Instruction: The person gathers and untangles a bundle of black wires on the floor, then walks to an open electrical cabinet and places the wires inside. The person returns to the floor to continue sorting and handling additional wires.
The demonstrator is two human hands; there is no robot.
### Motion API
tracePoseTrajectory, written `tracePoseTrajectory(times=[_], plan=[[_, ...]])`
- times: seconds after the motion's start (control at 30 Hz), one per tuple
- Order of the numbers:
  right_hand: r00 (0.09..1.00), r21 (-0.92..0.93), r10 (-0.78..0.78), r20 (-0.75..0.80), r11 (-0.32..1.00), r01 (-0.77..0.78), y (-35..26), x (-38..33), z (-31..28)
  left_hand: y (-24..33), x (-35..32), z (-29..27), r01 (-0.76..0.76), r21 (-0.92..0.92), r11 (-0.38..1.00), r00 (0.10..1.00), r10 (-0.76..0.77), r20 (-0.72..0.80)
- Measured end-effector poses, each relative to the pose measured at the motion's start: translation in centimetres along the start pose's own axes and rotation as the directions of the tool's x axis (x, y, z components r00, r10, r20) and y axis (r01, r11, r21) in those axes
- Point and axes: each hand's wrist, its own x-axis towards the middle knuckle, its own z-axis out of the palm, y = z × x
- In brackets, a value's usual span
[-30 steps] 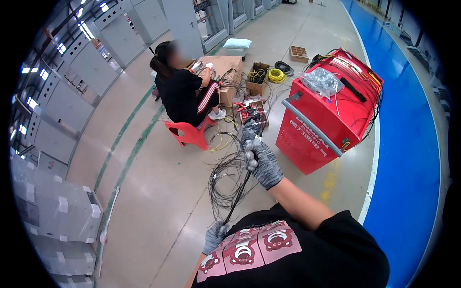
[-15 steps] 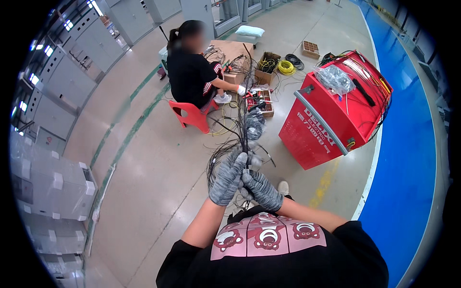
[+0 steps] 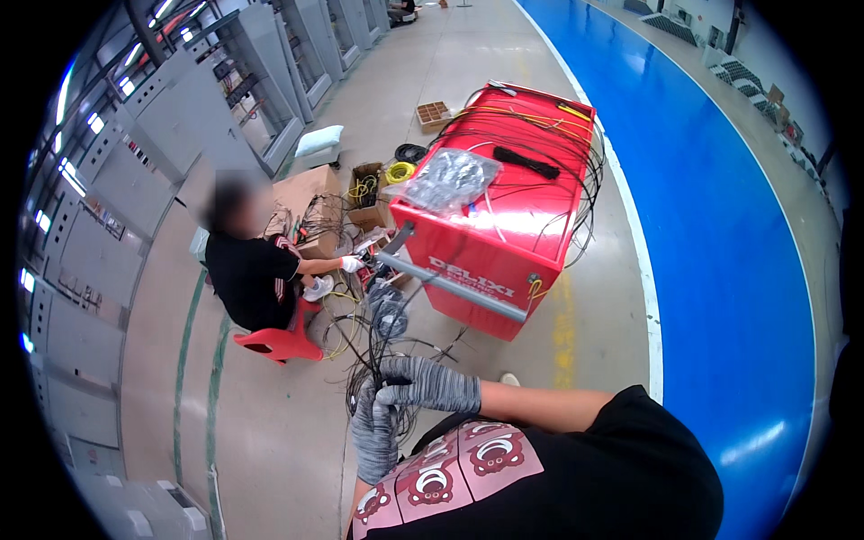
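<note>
A bundle of thin black wires [image 3: 367,353] rises in front of me, its loose ends spreading in loops. My left hand [image 3: 372,434], in a grey knitted glove, is closed around the lower part of the bundle. My right hand [image 3: 430,385], gloved alike, comes across from the right and grips the same bundle just above, its fingers closed against the left hand's. More of the wires hang down behind the two hands, and the lower ends are partly hidden by them.
A red cart [image 3: 504,225] with a grey handle stands ahead, topped by a clear plastic bag [image 3: 447,180] and a black cable bundle [image 3: 526,163]. At left, a person [image 3: 247,270] sits on a red stool [image 3: 281,344] beside cardboard boxes [image 3: 306,193]. A blue floor lane [image 3: 711,243] runs along the right.
My view has turned to the right, so the cart and the seated person appear farther left. Both hands still grip the wires; my right forearm now lies more level across the front.
</note>
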Motion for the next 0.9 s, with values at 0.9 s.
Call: tracePoseTrajectory(times=[0.9], plan=[[0.905,-0.942,-0.265,-0.331,0.03,-0.336,4.6,4.7,-43.3,1.5,7.1,15.5,0.256,-0.463,0.849,0.947,-0.316,-0.057]])
